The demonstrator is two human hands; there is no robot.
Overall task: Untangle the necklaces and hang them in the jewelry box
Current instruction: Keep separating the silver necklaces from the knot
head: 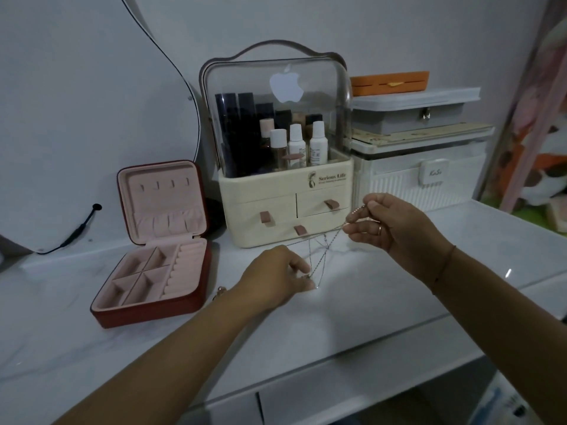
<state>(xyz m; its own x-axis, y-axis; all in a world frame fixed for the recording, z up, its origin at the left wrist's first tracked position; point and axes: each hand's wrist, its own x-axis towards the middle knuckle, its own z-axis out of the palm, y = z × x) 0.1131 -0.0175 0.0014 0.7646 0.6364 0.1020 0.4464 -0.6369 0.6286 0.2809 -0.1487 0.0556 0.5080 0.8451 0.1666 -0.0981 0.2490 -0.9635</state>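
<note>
1. L hand [276, 276] sits low, just above the surface [352, 317]; its fingers [302, 268] curl in and pinch the lower end of the necklaces [319, 256] close to the surface.
2. R hand [395, 222] is held higher, to the right; its fingers [357, 232] are bent and pinch the upper end of a chain; ring [379, 230] on one finger, thin thread round the wrist.
3. Necklaces: thin chains pulled taut between both hands; several strands cross mid-span; they hang in front of the organiser [285, 191], right of the box [147, 314], none inside it.
4. Box: red outside, pink lining, open on the surface left of the L hand; lid upright w/ a row of hooks [164, 185]; base split into compartments & ring rolls.
5. Small pinkish item [221, 290] beside the L wrist, between box & arm; partly hidden, can't tell what it is.
6. Organiser: cream, clear domed lid, bottles inside, drawers w/ brown tabs.
7. White bin [420, 179] right of the organiser; grey case [414, 113] & an orange item [389, 82] stacked on top.
8. Mirror [76, 133] at far left, black cable [76, 230] at its lower edge.
</note>
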